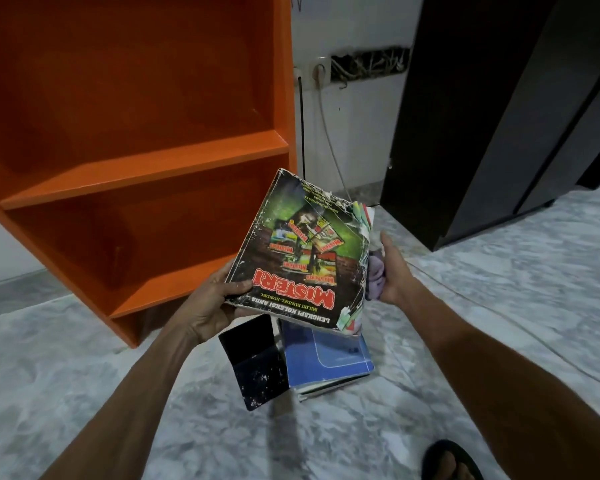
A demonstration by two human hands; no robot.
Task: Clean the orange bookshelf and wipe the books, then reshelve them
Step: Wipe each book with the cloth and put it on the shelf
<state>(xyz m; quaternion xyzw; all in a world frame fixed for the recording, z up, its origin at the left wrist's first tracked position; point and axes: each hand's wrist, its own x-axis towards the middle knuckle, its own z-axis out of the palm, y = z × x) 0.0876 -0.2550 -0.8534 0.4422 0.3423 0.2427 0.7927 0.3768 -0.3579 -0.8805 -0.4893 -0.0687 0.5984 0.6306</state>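
Observation:
The orange bookshelf [146, 161] fills the upper left, and no books stand on the shelves in view. In front of it I hold a worn book with a dark green cover and red "MISTERI" lettering [302, 251], upside down to me. My left hand [219, 299] grips its lower left corner, thumb on the cover. My right hand [390, 271] holds a pale purple cloth [374, 275] bunched against the book's torn page edge on the right. Below the book, a blue book [326, 355] lies on top of other books on the floor, with a black book [253, 365] beside it.
Grey marbled floor [118, 393] spreads all around. A tall black cabinet [499, 116] stands at the right. A wall socket with cables [317, 72] sits between shelf and cabinet. My sandalled foot [451, 462] shows at the bottom right.

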